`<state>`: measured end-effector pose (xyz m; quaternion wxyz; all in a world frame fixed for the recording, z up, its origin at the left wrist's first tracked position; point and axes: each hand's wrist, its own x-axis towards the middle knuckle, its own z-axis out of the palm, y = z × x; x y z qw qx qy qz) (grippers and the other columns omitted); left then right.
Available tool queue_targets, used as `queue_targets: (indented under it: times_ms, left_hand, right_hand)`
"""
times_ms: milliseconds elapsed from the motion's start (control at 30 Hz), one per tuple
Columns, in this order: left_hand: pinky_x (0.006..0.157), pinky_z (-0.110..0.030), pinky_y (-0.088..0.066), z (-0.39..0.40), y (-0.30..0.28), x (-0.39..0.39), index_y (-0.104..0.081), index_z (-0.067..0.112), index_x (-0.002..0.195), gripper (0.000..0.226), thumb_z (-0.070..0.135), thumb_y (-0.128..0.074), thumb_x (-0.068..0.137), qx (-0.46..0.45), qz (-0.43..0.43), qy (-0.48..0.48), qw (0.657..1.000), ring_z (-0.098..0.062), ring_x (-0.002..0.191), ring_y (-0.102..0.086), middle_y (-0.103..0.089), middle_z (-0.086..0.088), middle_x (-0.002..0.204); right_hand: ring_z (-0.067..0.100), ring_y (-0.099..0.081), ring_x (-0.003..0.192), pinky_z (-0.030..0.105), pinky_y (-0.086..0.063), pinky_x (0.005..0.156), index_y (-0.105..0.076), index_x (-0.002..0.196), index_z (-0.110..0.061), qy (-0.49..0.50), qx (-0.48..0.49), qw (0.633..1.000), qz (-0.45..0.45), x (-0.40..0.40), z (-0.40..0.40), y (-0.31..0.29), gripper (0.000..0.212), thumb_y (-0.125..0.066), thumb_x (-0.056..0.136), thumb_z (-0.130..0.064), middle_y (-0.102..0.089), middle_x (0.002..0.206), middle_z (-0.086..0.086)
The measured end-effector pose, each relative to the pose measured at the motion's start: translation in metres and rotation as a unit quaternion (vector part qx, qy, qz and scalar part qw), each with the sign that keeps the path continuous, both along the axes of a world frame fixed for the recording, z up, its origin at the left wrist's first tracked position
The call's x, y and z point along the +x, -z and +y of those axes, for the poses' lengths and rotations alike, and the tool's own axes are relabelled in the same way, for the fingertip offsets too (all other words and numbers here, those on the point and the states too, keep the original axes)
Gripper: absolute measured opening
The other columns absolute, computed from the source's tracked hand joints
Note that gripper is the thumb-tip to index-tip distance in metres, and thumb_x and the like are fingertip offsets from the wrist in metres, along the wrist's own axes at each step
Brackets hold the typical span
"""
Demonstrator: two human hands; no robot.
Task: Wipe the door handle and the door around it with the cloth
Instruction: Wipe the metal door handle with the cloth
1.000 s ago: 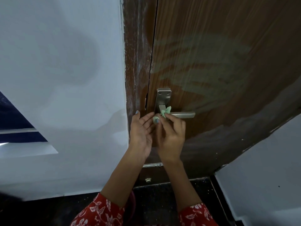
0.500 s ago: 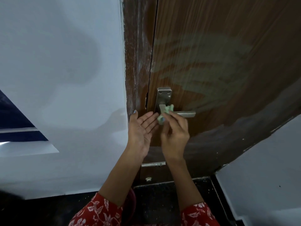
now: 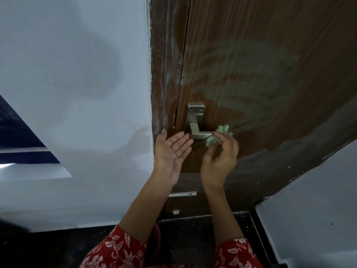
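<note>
The right hand (image 3: 219,161) is pinching 1 green cloth (image 3: 220,135) in a closed grip against 1 door handle (image 3: 201,134); the left hand (image 3: 172,153) is lying open-palmed beside it on 1 door (image 3: 260,64).

A white wall (image 3: 73,89) is filling the left side, meeting the brown door frame (image 3: 164,64), whose wood is showing pale streaks. Another white wall (image 3: 313,206) is standing at lower right. A dark floor (image 3: 193,235) is lying below, speckled with pale flecks.
</note>
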<state>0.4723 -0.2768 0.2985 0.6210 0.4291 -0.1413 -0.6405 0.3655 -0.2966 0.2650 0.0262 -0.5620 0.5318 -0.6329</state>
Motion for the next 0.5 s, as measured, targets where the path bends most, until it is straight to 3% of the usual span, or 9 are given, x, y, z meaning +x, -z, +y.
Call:
queue_targets:
  times_ms: [100, 167, 200, 267, 300, 333, 400, 500]
  left_hand:
    - [0.093, -0.033, -0.05, 0.0, -0.001, 0.001, -0.059, 0.005, 0.122, 0.055, 0.047, -0.029, 0.101, -0.006, -0.022, 0.004, 1.0, -0.024, 0.107, -0.066, -0.068, -0.013, 0.118]
    - [0.094, -0.033, -0.049, -0.001, -0.002, 0.002, -0.06, 0.006, 0.121, 0.056, 0.047, -0.027, 0.102, -0.001, -0.038, 0.002, 0.999, -0.023, 0.106, -0.066, -0.069, -0.012, 0.116]
    - [0.094, -0.033, -0.049, -0.001, -0.003, 0.003, -0.06, 0.006, 0.121, 0.056, 0.047, -0.027, 0.102, 0.002, -0.043, -0.002, 0.999, -0.022, 0.106, -0.066, -0.07, -0.012, 0.115]
    - [0.096, -0.033, -0.047, -0.001, -0.003, 0.005, -0.06, 0.006, 0.121, 0.056, 0.046, -0.026, 0.102, 0.009, -0.045, -0.013, 0.999, -0.022, 0.106, -0.066, -0.069, -0.012, 0.115]
    - [0.097, -0.033, -0.047, -0.001, -0.003, 0.007, -0.06, 0.006, 0.12, 0.056, 0.046, -0.026, 0.102, 0.012, -0.043, -0.021, 0.999, -0.022, 0.106, -0.066, -0.069, -0.012, 0.115]
    - [0.098, -0.034, -0.046, 0.0, -0.003, 0.008, -0.061, 0.006, 0.119, 0.055, 0.046, -0.026, 0.102, 0.017, -0.041, -0.027, 0.999, -0.022, 0.106, -0.066, -0.07, -0.012, 0.114]
    - [0.099, -0.034, -0.046, 0.001, -0.001, 0.011, -0.061, 0.006, 0.118, 0.054, 0.045, -0.026, 0.102, 0.022, -0.041, -0.035, 0.998, -0.022, 0.106, -0.066, -0.07, -0.011, 0.113]
    - [0.1, -0.034, -0.046, 0.002, 0.002, 0.017, -0.061, 0.008, 0.115, 0.053, 0.044, -0.025, 0.103, 0.023, -0.043, -0.043, 0.998, -0.022, 0.106, -0.065, -0.07, -0.011, 0.113]
  right_hand:
    - [0.012, -0.057, 0.101, 0.013, -0.049, 0.082, -0.052, 0.113, -0.007, 0.0, 0.017, 0.987, -0.16, 0.013, 0.0, -0.008, 0.03, -0.055, 0.085, 0.002, -0.054, 0.114, 0.01]
    - [0.005, -0.059, 0.095, 0.012, -0.049, 0.075, -0.049, 0.109, -0.019, -0.032, 0.07, 0.95, -0.303, 0.028, 0.003, -0.012, 0.031, -0.058, 0.084, -0.001, -0.055, 0.111, 0.003]
    - [0.005, -0.06, 0.093, 0.013, -0.05, 0.071, -0.05, 0.106, -0.023, -0.057, 0.11, 0.911, -0.393, 0.033, 0.004, -0.012, 0.032, -0.059, 0.084, -0.001, -0.057, 0.108, 0.001]
    - [0.011, -0.063, 0.094, 0.017, -0.052, 0.068, -0.054, 0.109, -0.017, -0.155, 0.196, 0.781, -0.573, 0.037, 0.004, -0.013, 0.031, -0.055, 0.086, 0.002, -0.061, 0.108, 0.006]
    - [0.016, -0.064, 0.097, 0.02, -0.053, 0.071, -0.056, 0.114, -0.01, -0.213, 0.226, 0.715, -0.626, 0.036, 0.003, -0.015, 0.03, -0.052, 0.087, 0.004, -0.063, 0.111, 0.011]
    - [0.02, -0.064, 0.101, 0.022, -0.053, 0.075, -0.056, 0.116, -0.003, -0.254, 0.246, 0.673, -0.65, 0.035, 0.003, -0.017, 0.03, -0.05, 0.088, 0.005, -0.063, 0.113, 0.014]
    - [0.023, -0.063, 0.104, 0.025, -0.053, 0.078, -0.057, 0.118, 0.0, -0.284, 0.262, 0.623, -0.679, 0.029, 0.005, -0.022, 0.031, -0.049, 0.088, 0.005, -0.063, 0.115, 0.016]
    - [0.019, -0.06, 0.085, 0.023, -0.053, 0.061, -0.056, 0.115, -0.003, -0.256, 0.244, 0.564, -0.746, 0.016, 0.003, -0.027, 0.03, -0.051, 0.085, -0.001, -0.059, 0.104, 0.015]
